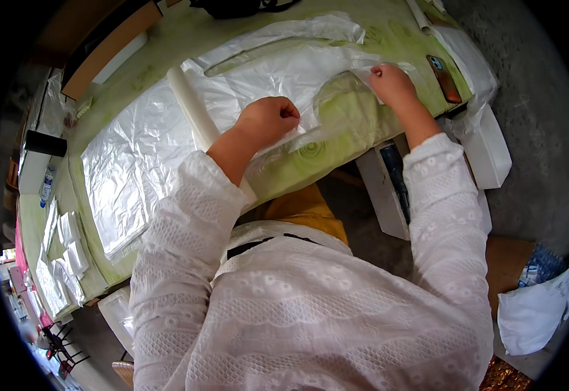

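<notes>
My left hand [265,120] is closed in a pinch at the near edge of a sheet of clear plastic film [343,98]. To its right, my right hand [392,85] pinches the far right part of the same thin film. Between the hands the film is loose and see-through, with the green tabletop [320,156] showing under it. A whitish roll [190,104] lies slanted beside my left forearm, its near end hidden behind the sleeve. Under and left of the roll spreads a stack of shiny clear plastic sheets [125,169].
A phone [443,78] lies near the table's right edge, above a white box [486,150]. Folded plastic pieces [69,251], a small bottle [46,188] and a black cylinder [44,143] are at the left. A cardboard box [112,49] and a black bag [239,6] stand farther back.
</notes>
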`<state>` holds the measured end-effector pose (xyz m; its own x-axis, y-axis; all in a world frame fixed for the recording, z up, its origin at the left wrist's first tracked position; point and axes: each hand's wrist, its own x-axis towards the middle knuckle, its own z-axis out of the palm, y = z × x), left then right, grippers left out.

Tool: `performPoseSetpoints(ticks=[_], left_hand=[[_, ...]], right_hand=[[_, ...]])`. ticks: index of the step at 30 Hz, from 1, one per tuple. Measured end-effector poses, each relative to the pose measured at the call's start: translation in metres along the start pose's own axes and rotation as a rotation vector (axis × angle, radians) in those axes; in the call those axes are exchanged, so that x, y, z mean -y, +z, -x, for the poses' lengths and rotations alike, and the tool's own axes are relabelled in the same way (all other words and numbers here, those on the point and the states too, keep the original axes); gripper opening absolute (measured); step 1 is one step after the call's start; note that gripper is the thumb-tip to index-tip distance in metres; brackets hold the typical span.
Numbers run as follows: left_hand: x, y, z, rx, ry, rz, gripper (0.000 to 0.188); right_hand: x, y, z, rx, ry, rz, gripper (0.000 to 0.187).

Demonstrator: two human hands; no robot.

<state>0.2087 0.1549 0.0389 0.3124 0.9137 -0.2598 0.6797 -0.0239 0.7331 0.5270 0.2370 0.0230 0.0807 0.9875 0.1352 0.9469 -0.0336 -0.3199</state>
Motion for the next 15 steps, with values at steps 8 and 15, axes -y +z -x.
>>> performPoseSetpoints(ticks=[8, 15], left_hand=[[-0.001, 0.006, 0.0, -0.073, 0.057, -0.096, 0.024], [0.01, 0.0, -0.007, -0.111, -0.027, 0.108, 0.023]], right_hand=[[0.063, 0.026, 0.114, -0.116, -0.488, -0.467, 0.013], [0.107, 0.039, 0.136, -0.097, -0.409, -0.725, 0.023]])
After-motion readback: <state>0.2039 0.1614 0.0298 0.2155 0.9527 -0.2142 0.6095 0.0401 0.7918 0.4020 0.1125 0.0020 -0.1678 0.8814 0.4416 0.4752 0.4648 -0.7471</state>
